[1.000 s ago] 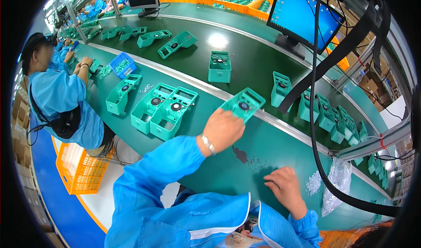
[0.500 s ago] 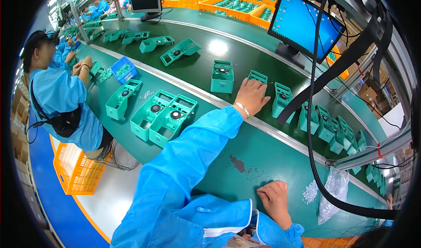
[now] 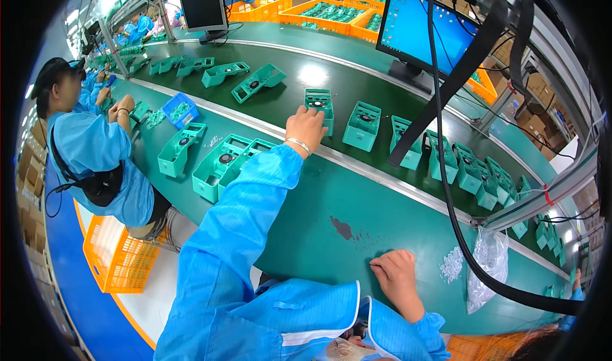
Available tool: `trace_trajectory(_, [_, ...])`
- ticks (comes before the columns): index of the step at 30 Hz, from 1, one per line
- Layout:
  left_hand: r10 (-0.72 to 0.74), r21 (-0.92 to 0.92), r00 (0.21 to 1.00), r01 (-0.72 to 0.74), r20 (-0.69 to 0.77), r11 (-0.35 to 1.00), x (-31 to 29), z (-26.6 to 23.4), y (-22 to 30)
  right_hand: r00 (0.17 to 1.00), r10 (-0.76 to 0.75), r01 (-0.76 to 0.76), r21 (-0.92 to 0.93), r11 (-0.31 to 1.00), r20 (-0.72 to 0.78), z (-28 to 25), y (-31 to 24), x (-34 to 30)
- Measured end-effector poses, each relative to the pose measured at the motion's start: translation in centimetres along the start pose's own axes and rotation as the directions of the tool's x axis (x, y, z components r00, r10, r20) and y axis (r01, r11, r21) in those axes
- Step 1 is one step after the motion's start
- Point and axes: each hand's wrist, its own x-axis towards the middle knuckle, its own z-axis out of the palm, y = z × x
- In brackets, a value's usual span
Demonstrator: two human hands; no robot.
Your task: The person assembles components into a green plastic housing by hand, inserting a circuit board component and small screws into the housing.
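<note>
My left hand [image 3: 305,131] reaches onto the dark green belt, its fingers closed over the near end of a green plastic housing [image 3: 320,101] with a round black part inside. The fingertips are partly hidden behind the housing's wall. Loosely curled, my right hand [image 3: 395,278] rests on the green table [image 3: 306,246], with nothing visible in it. Right of the left hand, another green housing [image 3: 363,126] stands on the belt. Two more housings [image 3: 213,177] stand side by side on the table, partly covered by my left sleeve.
A clear plastic bag [image 3: 488,268] and small clear pieces [image 3: 452,265] lie right of my right hand. A black cable [image 3: 446,201] and strap hang across the right side. A monitor [image 3: 424,36] stands behind the belt. At left, a co-worker [image 3: 86,144] sits near a blue bin [image 3: 180,108].
My left hand has moved left along the belt, from one green housing to the housing beside it. My right hand has stayed on the table. The view has shifted slightly.
</note>
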Motion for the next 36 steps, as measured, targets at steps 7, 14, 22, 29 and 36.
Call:
trace_trajectory(7, [-0.054,0.014,0.976,0.052,0.210,0.999,-0.1,0.0,1.5,0.999,-0.017,0.017,0.000,1.000,-0.032,-0.4,-0.1,-0.9])
trace_trajectory(14, [0.211,-0.200,0.976,-0.196,0.053,0.960,-10.5,-9.2,2.5,0.985,0.093,-0.109,-0.106,0.988,-0.147,-5.5,2.7,-3.8])
trace_trajectory(22, [0.611,-0.559,0.759,-0.413,0.225,0.719,-19.5,-14.6,6.1,0.887,0.310,-0.403,-0.245,0.882,-0.341,-12.4,10.1,-7.7])
trace_trajectory(29, [0.705,-0.549,0.663,-0.502,0.253,0.668,-19.5,-14.8,6.1,0.905,0.310,-0.390,-0.276,0.878,-0.293,-11.6,12.5,-6.1])
trace_trajectory(36, [0.720,-0.565,0.634,-0.497,0.282,0.659,-18.5,-15.1,5.9,0.900,0.370,-0.429,-0.315,0.847,-0.230,-10.7,13.4,-4.9])
